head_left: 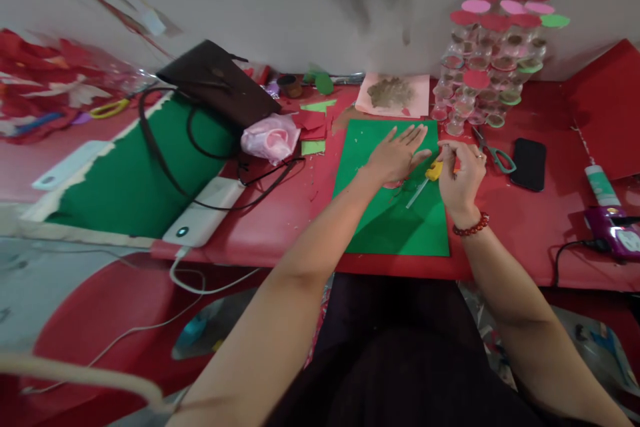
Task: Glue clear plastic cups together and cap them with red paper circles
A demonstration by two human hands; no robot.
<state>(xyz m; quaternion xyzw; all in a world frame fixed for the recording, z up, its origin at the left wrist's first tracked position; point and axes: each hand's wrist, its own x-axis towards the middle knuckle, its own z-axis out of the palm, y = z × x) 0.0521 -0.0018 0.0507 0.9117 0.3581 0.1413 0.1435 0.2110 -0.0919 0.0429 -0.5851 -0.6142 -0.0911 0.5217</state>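
My left hand point(397, 156) lies palm down over a green sheet point(400, 237), its fingers stretched out. A small pink piece point(394, 185) peeks out from under its heel. My right hand point(464, 170), with a red bead bracelet point(471, 225) at the wrist, is at the sheet's right edge. Its thumb and forefinger are bent into a pinch; whatever they hold is too small to make out. Against this hand is a yellow tool point(434, 171) with a translucent stick, perhaps a small glue gun, partly hidden by the fingers.
Scissors point(495, 152) and a black phone point(529, 164) lie right of my hand. Behind them stands a stack of clear cups with coloured discs point(475, 80). Leftward are a pink pouch point(273, 138), a dark bag point(215, 83) with a looping strap, and a white power bank point(205, 213).
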